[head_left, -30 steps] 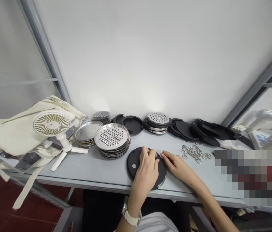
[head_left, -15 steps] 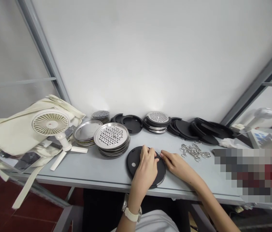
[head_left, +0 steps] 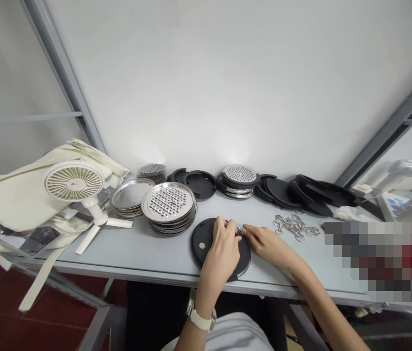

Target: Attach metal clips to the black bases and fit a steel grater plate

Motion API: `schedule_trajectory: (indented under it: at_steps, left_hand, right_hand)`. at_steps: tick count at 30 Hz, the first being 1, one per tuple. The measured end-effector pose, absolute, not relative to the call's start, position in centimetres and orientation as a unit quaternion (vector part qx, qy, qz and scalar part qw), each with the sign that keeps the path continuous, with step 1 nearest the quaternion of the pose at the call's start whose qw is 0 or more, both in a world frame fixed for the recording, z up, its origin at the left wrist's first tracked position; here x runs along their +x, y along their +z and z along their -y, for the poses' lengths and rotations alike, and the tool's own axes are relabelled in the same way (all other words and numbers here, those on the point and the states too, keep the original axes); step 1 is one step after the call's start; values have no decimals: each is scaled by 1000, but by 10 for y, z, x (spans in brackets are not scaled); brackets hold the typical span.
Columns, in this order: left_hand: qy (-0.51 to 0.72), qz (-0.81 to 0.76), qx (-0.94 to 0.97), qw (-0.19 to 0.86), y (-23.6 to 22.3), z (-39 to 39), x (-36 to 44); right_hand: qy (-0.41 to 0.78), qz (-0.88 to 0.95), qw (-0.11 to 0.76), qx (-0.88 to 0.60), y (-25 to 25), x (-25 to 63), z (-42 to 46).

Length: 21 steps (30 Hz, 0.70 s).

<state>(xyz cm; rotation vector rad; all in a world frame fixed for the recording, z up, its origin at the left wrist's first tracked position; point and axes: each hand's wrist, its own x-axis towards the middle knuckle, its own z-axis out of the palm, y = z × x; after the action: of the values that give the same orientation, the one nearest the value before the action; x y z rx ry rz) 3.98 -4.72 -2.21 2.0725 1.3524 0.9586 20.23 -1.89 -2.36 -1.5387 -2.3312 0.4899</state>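
A round black plastic disc (head_left: 201,235) with a pale spot and a metal edge at its lower right lies near the table's front edge. My left hand (head_left: 224,246) rests across its top, fingers curled and closed at the far right part of its rim. There, my right hand (head_left: 262,243) pinches a small metal ring (head_left: 240,230), apparently at the disc's edge. Fingertips partly hide the ring, so I cannot tell whether it is attached. To the right lies a loose pile of metal rings and clips (head_left: 293,226).
Left of the disc stands a stack of metal grater plates (head_left: 169,202), beside plain metal plates (head_left: 132,194) and a white fan (head_left: 75,183). Along the wall are black round holders (head_left: 200,185), a black-rimmed grater stack (head_left: 240,175) and more black parts (head_left: 282,192).
Both hands stay at the disc's far right rim, with the right fingers shifted very slightly. The whole view has moved a little; nothing else visibly differs.
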Motion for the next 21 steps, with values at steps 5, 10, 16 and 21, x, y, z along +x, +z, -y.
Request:
schedule_trajectory:
  at_steps: [5, 10, 16, 21]
  left_hand:
    - [349, -497, 759, 232, -24, 48, 40]
    - [347, -502, 762, 215, -23, 51, 40]
    - [347, -509, 765, 187, -23, 55, 41]
    - [326, -504, 778, 184, -22, 55, 41]
  right_hand:
    - [168, 812, 148, -539, -23, 201, 20]
    - [167, 814, 146, -537, -23, 202, 19]
    - [193, 819, 183, -508, -23, 207, 20]
    - [205, 814, 207, -503, -25, 207, 23]
